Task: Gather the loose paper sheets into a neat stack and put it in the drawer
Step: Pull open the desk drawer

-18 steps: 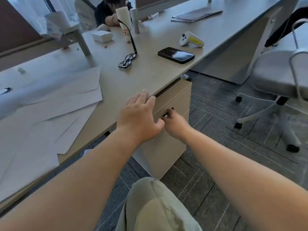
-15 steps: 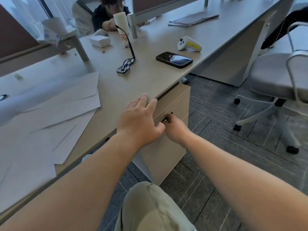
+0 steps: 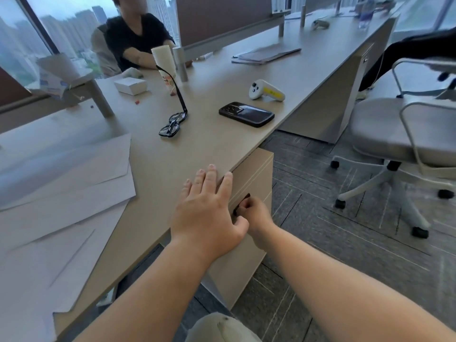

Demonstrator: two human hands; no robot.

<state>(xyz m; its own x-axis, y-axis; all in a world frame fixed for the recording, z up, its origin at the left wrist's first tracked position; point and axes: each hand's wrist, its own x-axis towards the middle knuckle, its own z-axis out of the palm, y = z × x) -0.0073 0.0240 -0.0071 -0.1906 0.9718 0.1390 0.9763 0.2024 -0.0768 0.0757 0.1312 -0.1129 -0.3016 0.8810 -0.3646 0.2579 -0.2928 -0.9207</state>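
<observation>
White paper sheets (image 3: 61, 193): loose, overlapping and fanned at odd angles on the left part of the desk top; some corners hang past the near edge. Not stacked.
Drawer (image 3: 249, 191): beige front of a pedestal unit tucked under the desk's near edge, right of the sheets. Front looks flush with the unit; whether it has opened a crack cannot be told.
Drawer handle (image 3: 243, 203): small, dark, on the drawer front; mostly hidden by fingers.
Right hand (image 3: 254, 214): at the drawer front, fingers curled and pinching the dark handle.
Left hand (image 3: 207, 213): palm down on the desk edge just above the drawer, fingers straight and slightly spread, fingertips on the top surface; grasps nothing.
Desk (image 3: 197, 144): long, light grey-beige top.
Glasses (image 3: 172, 124): black frame, lying beyond the left hand, one arm sticking up.
Phone (image 3: 246, 114): dark, flat, right of the glasses, near the desk's edge.
Controller (image 3: 265, 91): white with a yellow patch, just beyond the phone.
White box (image 3: 130, 85): small, further back on the desk.
Paper cup (image 3: 164, 60): tall, white, beside a metal post.
Office chair (image 3: 404, 134): grey seat, white base on castors, on the carpet to the right.
Seated person (image 3: 138, 38): dark top, at the far side of the desk.
</observation>
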